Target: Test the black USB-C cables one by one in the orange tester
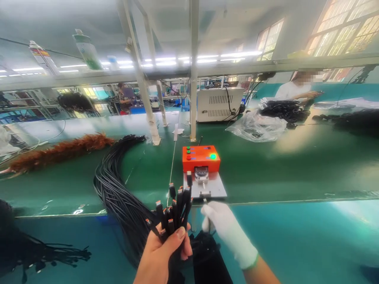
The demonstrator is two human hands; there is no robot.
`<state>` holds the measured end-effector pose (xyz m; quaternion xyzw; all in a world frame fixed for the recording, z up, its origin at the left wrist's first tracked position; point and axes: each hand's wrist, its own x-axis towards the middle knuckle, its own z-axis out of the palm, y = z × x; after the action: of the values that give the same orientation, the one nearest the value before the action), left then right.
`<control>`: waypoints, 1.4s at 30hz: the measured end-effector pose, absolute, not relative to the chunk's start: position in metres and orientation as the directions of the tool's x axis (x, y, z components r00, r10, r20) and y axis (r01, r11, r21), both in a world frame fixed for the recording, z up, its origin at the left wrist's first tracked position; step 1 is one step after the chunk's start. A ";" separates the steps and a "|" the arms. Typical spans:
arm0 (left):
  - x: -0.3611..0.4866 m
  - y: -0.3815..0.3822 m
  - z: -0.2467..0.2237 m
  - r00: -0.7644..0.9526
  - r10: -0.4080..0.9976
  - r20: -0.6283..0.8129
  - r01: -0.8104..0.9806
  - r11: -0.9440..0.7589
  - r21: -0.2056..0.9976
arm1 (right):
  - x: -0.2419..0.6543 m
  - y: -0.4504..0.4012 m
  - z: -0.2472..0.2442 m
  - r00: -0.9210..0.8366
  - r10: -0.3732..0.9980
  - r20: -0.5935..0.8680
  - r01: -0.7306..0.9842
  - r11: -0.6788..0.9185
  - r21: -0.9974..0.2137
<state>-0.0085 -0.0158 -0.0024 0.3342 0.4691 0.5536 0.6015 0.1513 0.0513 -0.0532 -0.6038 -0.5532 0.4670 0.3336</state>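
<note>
While a bunch of black connectors [179, 209] is gripped by the bare left hand [169, 246], a single cable [209, 225] is pinched by the gloved right hand [220, 225]. The left fingers are closed around the lower parts of the connectors, with the thumb pressed across the front; the plugs are pointed mostly upward and fanned out, and orange is seen at many of their metal tips. The gloved fingers are held together on the cable just in front of a metal fixture [205, 193], and a small pale tip is exposed between them and it (whether that tip is seated cannot be told).

The fixture is carried by a silver plate [217, 189] at the near edge of the green surface [251, 165], with a round gauge [201, 172] mounted behind it. Farther back, just behind the gauge, an orange box [199, 157] is set, its green light [213, 156] lit. To the left, a thick bundle of black cables [108, 177] is laid across the surface and draped over its near edge beside the left hand. Beyond the box, a white vented cabinet [219, 106] is placed, and a clear plastic bag [254, 126] is rested to its right, near black coils [281, 110].
</note>
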 end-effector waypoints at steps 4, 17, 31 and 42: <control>-0.009 -0.016 -0.004 -0.034 0.986 -0.166 -0.309 0.147 0.940 | 0.166 0.031 -0.034 0.221 0.975 0.008 0.714 -0.156 -0.682; -0.003 -0.020 -0.010 -0.055 0.988 -0.145 -0.229 0.129 0.965 | 0.132 0.017 0.005 -0.353 0.930 0.106 -0.500 -0.092 -0.861; 0.000 -0.021 -0.008 -0.363 0.928 -0.085 -0.205 0.010 0.979 | 0.136 0.017 -0.017 0.024 0.977 -0.211 -0.334 -0.190 -0.923; 0.005 -0.014 -0.013 -0.299 0.952 -0.064 -0.212 -0.002 0.977 | 0.144 0.060 -0.057 0.046 0.943 -0.330 -0.199 -0.315 -0.928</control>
<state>0.0045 -0.0144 -0.0133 0.3535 0.5232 0.6130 0.4748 0.1440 0.0602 -0.0566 -0.5449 -0.3413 0.6003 0.4756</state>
